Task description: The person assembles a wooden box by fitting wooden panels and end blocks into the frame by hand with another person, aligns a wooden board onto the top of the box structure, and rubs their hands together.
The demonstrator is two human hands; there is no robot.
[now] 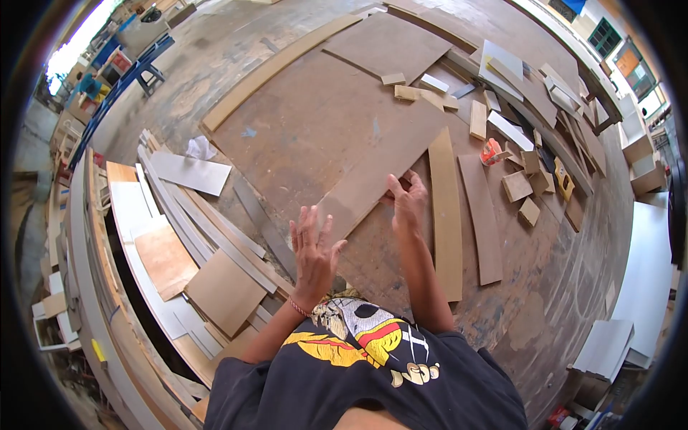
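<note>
A long brown wooden board (383, 161) lies at a slant in front of me, its near end toward my body. My right hand (407, 202) grips the board's right edge, with the fingers bent round it. My left hand (313, 251) is open, fingers spread, palm at the near end of the board; whether it presses on the board I cannot tell. To the right of the board lie a lighter wooden strip (446, 222) and a darker brown strip (480, 218). Under them is a wide, stained brown work surface (287, 143).
Small wood blocks (516, 186), an orange-red container (491, 152) and a yellow-handled saw (564, 179) lie at the right. Stacked long strips and panels (165, 261) fill the left side. A large panel (398, 46) is at the far end. A blue bench (147, 68) stands far left.
</note>
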